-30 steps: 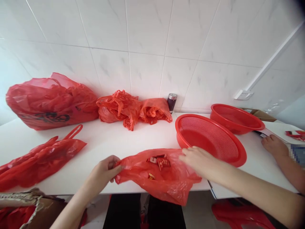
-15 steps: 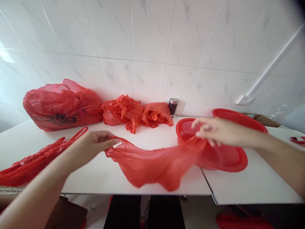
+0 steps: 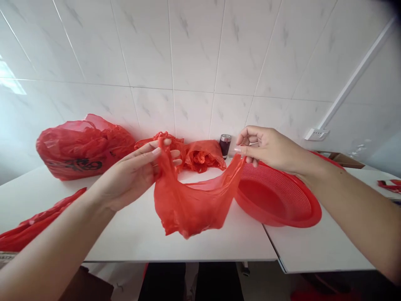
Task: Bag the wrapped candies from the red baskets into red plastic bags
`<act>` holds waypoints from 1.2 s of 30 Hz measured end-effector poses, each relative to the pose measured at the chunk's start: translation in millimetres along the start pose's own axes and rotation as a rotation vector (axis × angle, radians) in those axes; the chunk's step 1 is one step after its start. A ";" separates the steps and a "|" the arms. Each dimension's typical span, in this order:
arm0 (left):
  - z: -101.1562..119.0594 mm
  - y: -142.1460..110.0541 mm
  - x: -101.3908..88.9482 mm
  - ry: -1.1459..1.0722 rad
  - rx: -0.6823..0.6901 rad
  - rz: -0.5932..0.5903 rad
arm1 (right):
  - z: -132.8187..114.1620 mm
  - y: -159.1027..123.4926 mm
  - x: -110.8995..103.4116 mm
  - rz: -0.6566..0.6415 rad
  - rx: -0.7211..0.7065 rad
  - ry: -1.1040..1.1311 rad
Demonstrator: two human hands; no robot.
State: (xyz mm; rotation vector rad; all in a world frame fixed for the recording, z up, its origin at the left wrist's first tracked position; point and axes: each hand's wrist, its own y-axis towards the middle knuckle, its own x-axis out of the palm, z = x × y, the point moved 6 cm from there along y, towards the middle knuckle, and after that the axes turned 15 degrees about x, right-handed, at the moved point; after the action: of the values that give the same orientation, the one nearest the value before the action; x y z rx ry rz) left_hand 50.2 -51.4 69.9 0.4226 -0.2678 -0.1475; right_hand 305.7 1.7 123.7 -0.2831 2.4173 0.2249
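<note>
A thin red plastic bag [image 3: 194, 207] hangs between my hands above the white table, its mouth sagging in a curve. My left hand [image 3: 138, 171] pinches one handle of it at the left, thumb and fingers closed on the plastic. At the other handle, my right hand [image 3: 261, 146] grips with thumb and fingertips, a little higher than the left. Just below and to the right of that hand sits a red mesh basket [image 3: 275, 200], partly covered by my right forearm. More red plastic bags [image 3: 46, 217] lie in a flat stack by my left forearm.
Along the tiled wall stand a large stuffed red bag [image 3: 84, 150], a smaller bundle of crumpled red bags [image 3: 205, 154] and a dark tumbler [image 3: 224, 146]. A cardboard box [image 3: 347, 159] is at the back right. A seam splits the white table [image 3: 131, 238] under the basket.
My hands have come closer together and risen, so the stretched bag now hangs in a U shape. My right hand has moved left, away from over the basket. The view has tilted up slightly.
</note>
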 end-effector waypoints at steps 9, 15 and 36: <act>-43.6 9.0 34.0 0.588 -0.169 -0.266 | -68.5 8.7 79.6 -0.163 -0.373 0.399; -61.0 4.1 1.7 0.407 -0.304 -0.123 | -19.7 23.7 127.6 -0.263 -0.287 0.267; -86.5 -16.2 -9.4 0.886 0.203 -0.146 | 56.0 17.2 210.9 -0.477 0.046 0.782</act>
State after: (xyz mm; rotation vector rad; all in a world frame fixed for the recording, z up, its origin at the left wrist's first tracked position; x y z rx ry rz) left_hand 64.6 -30.9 -15.0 0.6682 0.6257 -0.0647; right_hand 179.1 1.2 -54.9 -1.0725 2.9933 -0.1998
